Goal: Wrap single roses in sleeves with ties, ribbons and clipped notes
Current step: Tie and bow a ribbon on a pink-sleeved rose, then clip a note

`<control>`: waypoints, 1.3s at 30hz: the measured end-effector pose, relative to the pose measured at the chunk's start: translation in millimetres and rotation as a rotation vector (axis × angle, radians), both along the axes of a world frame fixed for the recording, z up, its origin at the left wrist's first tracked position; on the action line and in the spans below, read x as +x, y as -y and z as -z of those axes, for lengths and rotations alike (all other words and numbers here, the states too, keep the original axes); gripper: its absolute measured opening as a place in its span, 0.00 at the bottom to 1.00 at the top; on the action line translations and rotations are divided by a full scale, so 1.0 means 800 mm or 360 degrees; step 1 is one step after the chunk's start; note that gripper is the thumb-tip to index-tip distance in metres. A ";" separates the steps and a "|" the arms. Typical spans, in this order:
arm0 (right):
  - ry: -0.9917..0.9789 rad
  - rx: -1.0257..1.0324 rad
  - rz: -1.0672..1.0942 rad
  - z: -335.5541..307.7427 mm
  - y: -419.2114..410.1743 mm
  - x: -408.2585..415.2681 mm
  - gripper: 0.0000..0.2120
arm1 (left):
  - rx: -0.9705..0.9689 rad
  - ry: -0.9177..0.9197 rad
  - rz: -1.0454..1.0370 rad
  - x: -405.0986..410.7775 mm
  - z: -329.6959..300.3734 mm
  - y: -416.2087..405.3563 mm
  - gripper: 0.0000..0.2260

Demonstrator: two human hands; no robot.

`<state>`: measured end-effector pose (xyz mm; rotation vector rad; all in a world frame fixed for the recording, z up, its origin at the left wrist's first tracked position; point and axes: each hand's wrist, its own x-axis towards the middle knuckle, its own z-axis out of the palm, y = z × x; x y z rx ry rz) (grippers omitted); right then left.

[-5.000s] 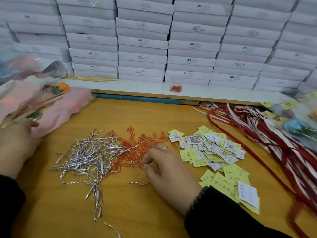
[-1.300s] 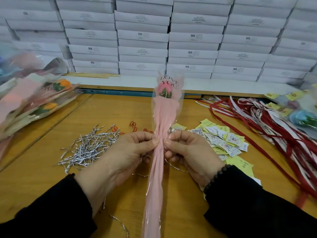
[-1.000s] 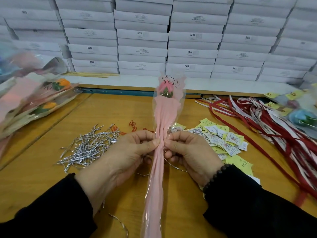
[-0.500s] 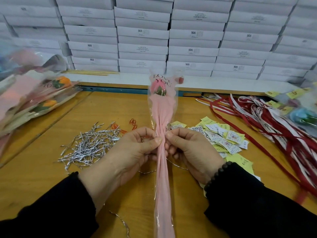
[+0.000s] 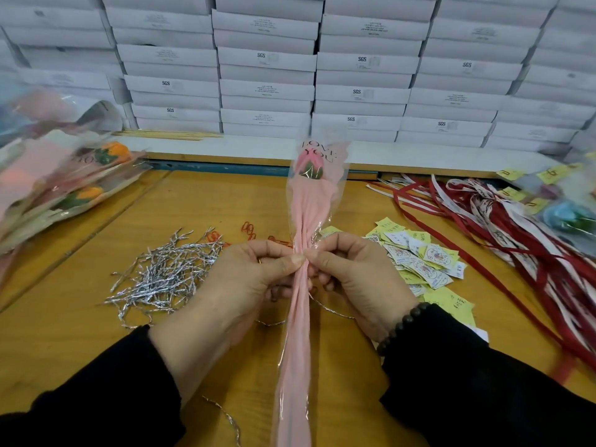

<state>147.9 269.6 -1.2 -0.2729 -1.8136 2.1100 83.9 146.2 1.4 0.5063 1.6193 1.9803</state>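
A single pink rose (image 5: 310,166) stands in a pink and clear sleeve (image 5: 298,333) printed LOVE YOU, held upright over the wooden table (image 5: 64,324). My left hand (image 5: 248,282) and my right hand (image 5: 354,279) pinch the gathered sleeve at its narrow waist from either side, thumbs meeting. A thin silver twist tie (image 5: 329,309) runs around the sleeve just below my fingers, its ends sticking out on both sides. Loose silver ties (image 5: 164,275) lie heaped to the left, with red paper clips (image 5: 248,229) behind my hands.
Yellow and white notes (image 5: 422,262) lie in a pile to the right, red and white ribbons (image 5: 516,227) beyond them. Sleeved roses (image 5: 64,182) are stacked at far left, more at far right (image 5: 567,214). White boxes (image 5: 267,59) form a wall behind the table.
Five seconds ago my right hand picked among clips and ties and my left lay by the left stack. Since then both hands hold the rose sleeve; it tilted slightly left within the last second.
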 end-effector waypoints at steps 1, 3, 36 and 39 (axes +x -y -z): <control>0.0003 0.0004 0.0009 0.000 0.000 0.000 0.08 | -0.0002 -0.0018 -0.0021 0.001 -0.001 0.000 0.04; 0.0004 0.0013 0.0032 0.001 0.000 -0.001 0.09 | 0.0003 -0.0041 -0.0058 0.003 -0.002 -0.001 0.02; 0.0918 0.1993 -0.0318 -0.023 -0.008 0.015 0.05 | 0.0127 0.0211 -0.0246 0.005 -0.008 0.000 0.05; 0.0940 0.1929 -0.0299 -0.033 -0.014 0.018 0.05 | 0.0115 0.0230 -0.0255 0.006 -0.010 -0.001 0.04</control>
